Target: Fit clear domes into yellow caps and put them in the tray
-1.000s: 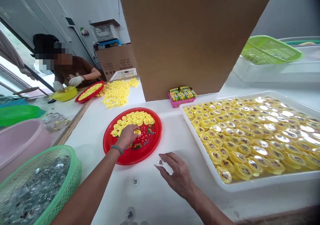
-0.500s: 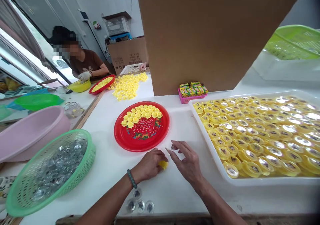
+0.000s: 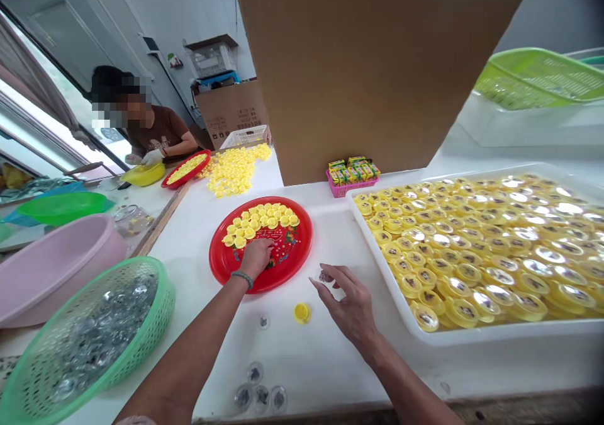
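My left hand [image 3: 257,258], with a beaded bracelet on its wrist, reaches over the red round tray [image 3: 219,267]. Its fingers are curled down near the printed middle, and what they hold, if anything, is hidden. Small yellow plastic cups [image 3: 267,215] lie along the far part of that tray. My right hand [image 3: 349,296] hovers above the white table, with a small clear plastic piece [image 3: 324,277] pinched between thumb and fingers. Between the hands and nearer me, a yellow cup [image 3: 302,313] rests on the table. Several clear round discs [image 3: 262,397] with dark centres lie by the front edge.
On the right a white tray [image 3: 391,305] holds rows of yellow lidded pieces. A green basket [image 3: 163,308] of clear parts and a pink basin [image 3: 89,249] stand left. Behind are a cardboard panel [image 3: 377,66], a pink basket [image 3: 352,189] and a co-worker [image 3: 160,129].
My left hand has moved from the yellow cup on the table forward onto the red tray, leaving that cup behind. My right hand stays nearly in place. The view has shifted slightly.
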A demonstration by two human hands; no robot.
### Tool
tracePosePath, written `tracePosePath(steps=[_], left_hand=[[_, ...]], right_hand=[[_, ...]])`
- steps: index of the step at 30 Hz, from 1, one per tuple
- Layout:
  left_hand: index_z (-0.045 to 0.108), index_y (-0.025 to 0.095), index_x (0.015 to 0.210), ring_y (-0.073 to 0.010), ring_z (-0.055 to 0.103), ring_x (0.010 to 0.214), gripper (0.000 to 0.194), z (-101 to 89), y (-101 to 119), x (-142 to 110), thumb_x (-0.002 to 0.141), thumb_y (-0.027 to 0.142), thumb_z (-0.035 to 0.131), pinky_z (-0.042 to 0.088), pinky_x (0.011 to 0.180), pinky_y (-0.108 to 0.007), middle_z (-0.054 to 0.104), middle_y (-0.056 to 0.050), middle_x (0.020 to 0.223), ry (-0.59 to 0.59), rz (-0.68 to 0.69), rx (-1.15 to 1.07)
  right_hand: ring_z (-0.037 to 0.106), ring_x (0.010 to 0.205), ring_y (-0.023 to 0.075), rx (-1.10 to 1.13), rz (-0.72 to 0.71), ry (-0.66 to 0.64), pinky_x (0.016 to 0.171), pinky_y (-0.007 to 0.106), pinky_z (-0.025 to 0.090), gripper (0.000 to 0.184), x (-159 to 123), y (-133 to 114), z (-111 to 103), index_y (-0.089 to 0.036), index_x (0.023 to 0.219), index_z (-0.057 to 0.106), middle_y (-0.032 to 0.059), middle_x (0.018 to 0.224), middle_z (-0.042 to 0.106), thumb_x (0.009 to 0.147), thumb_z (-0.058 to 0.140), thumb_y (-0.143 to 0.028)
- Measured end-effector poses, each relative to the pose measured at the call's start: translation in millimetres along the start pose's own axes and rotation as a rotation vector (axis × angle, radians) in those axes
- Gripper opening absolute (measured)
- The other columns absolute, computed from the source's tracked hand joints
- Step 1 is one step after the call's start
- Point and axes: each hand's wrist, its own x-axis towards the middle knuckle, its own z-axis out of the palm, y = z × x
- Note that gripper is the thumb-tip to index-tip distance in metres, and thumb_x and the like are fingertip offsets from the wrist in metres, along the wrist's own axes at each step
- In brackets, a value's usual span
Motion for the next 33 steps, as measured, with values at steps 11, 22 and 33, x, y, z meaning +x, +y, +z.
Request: tracePosePath(steps=[11, 22, 33], left_hand=[[0.068, 0.016, 0.088, -0.0218, 0.062, 0.08, 0.02, 9.7, -0.2, -4.9, 0.08, 0.011, 0.05, 0.048, 0.077, -0.035, 0.07, -0.008, 0.084, 0.073, -0.101, 0.014], [0.065, 0.017, 0.09, -0.017, 0.063, 0.079, 0.015, -12.6, 56.4, -80.3, 0.078, 0.025, 0.06, 0.051, 0.072, -0.027, 0.069, -0.003, 0.084, 0.053, -0.109, -0.49], [0.067, 0.021, 0.097, -0.017, 0.059, 0.076, 0.02, 16.4, 69.3, -124.9, 0.084, 0.016, 0.053, 0.047, 0.07, -0.028, 0.066, -0.003, 0.079, -0.054, 0.178, -0.304]], right_hand=[[0.059, 0.068, 0.0151, -0.016, -0.014, 0.009, 0.058, 0.028, 0.054, 0.023, -0.7, 1.7, 0.4, -0.023, 0.104, 0.062, 0.0046, 0.084, 0.063, 0.082, 0.06, -0.028], [0.059, 0.072, 0.0137, -0.007, 0.032, -0.018, 0.064, 0.027, 0.052, 0.022, 0.2, -1.0, -2.3, -0.022, 0.104, 0.061, 0.0034, 0.083, 0.063, 0.082, 0.06, -0.027], [0.06, 0.079, 0.0144, -0.023, 0.028, -0.189, 0.072, 0.028, 0.051, 0.026, -10.9, 2.7, -3.1, -0.022, 0.108, 0.06, 0.0038, 0.088, 0.064, 0.083, 0.06, -0.027]])
